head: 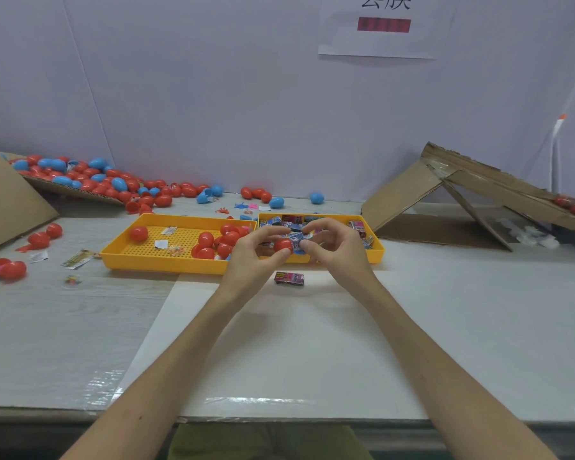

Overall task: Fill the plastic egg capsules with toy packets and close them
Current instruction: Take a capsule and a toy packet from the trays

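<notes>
**A:** Both hands are up together, right over the seam where the two yellow trays meet. The left hand (256, 257) grips a red egg (282, 245), thumb and curled fingers closed narrow around it.

**B:** And the right hand (335, 250) pinches a blue packet (297, 240), fingertips tight on it, the packet touching the egg's right side.

**A:** Is that egg open or closed?

**B:** Can't tell from here, the fingers cover its edge.

**A:** Below the hands, a dark pink packet (289, 278) lies flat on the white sheet (279, 343), just in front of the trays.

**B:** The left tray (166, 264) holds red egg pieces (213, 244), bunched at its right end, with one more alone near the left end. There are paper scraps on the mesh floor too.

**A:** The right tray (379, 252) is loaded with a heap of packets (357, 227), blue ones and pink ones mixed.

**B:** At back left, a big spill of red and blue eggs (90, 180) runs along the wall, partly on a cardboard flap (80, 192).

**A:** A few more red ones (42, 239) sit loose on the table, left of the trays.

**B:** On the far right, a folded cardboard box (412, 194) stands well apart from the hands.
</notes>
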Motion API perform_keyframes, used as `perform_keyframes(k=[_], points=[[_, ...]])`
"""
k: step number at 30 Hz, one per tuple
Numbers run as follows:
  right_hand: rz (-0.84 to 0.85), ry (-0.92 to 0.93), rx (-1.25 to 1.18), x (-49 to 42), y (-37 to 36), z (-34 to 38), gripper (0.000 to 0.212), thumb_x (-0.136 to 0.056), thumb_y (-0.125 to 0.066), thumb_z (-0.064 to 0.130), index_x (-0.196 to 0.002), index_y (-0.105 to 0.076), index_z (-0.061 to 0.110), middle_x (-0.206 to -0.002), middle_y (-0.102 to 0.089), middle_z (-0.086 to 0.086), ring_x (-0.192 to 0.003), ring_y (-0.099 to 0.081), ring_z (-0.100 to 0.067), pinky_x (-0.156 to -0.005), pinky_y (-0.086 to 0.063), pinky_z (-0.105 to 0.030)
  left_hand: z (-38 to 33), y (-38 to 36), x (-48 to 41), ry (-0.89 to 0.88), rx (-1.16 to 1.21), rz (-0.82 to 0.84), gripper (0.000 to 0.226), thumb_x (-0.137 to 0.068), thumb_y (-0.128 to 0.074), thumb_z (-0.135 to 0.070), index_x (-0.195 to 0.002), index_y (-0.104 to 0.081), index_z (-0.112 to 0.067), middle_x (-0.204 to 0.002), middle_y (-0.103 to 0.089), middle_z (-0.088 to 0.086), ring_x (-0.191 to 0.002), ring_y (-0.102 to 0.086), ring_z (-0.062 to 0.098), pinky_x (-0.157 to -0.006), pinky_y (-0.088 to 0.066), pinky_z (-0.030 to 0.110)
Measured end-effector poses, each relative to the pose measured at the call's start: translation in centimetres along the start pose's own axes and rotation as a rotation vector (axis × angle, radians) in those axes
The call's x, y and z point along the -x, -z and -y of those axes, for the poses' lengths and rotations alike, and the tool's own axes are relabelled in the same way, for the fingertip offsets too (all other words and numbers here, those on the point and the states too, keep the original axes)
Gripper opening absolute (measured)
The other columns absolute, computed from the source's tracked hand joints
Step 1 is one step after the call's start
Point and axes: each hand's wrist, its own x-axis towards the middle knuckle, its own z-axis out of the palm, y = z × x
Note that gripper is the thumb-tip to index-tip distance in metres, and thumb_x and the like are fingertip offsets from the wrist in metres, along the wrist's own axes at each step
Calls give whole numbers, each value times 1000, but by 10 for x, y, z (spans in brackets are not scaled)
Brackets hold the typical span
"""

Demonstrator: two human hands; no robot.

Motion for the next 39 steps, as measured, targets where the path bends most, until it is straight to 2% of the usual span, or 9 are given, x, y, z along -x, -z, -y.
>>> perform_keyframes(k=[5, 8, 11, 15, 20, 27, 34, 39], points=[[6, -6, -33, 0, 1, 0, 15, -89, -75, 13, -103, -71, 18, -80, -76, 1, -67, -72, -14, -64, -56, -25, -1, 0, 1, 49, 42, 2, 27, -92, -75, -23, -107, -67, -44, -109, -68, -15, -98, -68, 11, -74, -61, 25], [6, -16, -41, -1, 1, 0, 15, -89, -74, 11, -99, -73, 22, -84, -77, 3, -80, -73, -11, -79, -57, -34, -4, 0, 2, 68, 75, 7, 20, -93, -73, -23, -104, -69, -39, -108, -70, -6, -94, -70, 12, -68, -59, 21], [3, -18, -81, -1, 3, 2, 20, -87, -74, 8, -93, -74, 27, -91, -76, 9, -91, -71, -6, -85, -54, -32, -5, 0, 3, 99, 101, 7, 14, -94, -72, -22, -101, -70, -34, -105, -70, -2, -91, -71, 12, -68, -59, 21], [9, -22, -154, 0, 4, 4, 25, -86, -73, 2, -88, -74, 27, -92, -76, 9, -92, -71, -8, -84, -54, -27, -5, 0, 3, 146, 112, 20, 11, -93, -72, -21, -101, -71, -28, -102, -70, 1, -86, -71, 13, -68, -59, 20], [19, -42, -267, 0, 5, 5, 26, -87, -68, -6, -89, -74, 19, -89, -74, 6, -87, -69, -8, -71, -54, -22, -6, -1, 3, 201, 181, 89, 9, -94, -71, -15, -101, -72, -20, -93, -74, 6, -71, -73, 13, -68, -59, 22], [16, -41, -258, 0, 7, 7, 31, -86, -65, -9, -88, -74, 21, -83, -74, 7, -81, -68, -3, -62, -48, -15, -7, 3, 5, 310, 371, 199, 11, -95, -69, -13, -104, -74, -13, -86, -75, 7, -72, -71, 19, -72, -59, 26], [26, -56, -251, -1, 7, 6, 30, -89, -63, -6, -89, -74, 22, -86, -76, 11, -81, -68, -3, -61, -50, -20, -9, 6, 5, 375, 512, 207, 14, -96, -67, -14, -107, -74, -10, -90, -73, 10, -76, -71, 23, -74, -61, 28], [28, -75, -251, -2, 8, 6, 35, -90, -59, -7, -88, -74, 25, -86, -76, 8, -80, -69, -5, -61, -52, -21, -11, 7, 5, 401, 554, 239, 19, -95, -68, -17, -110, -78, -23, -97, -74, 9, -81, -72, 24, -78, -61, 30]])
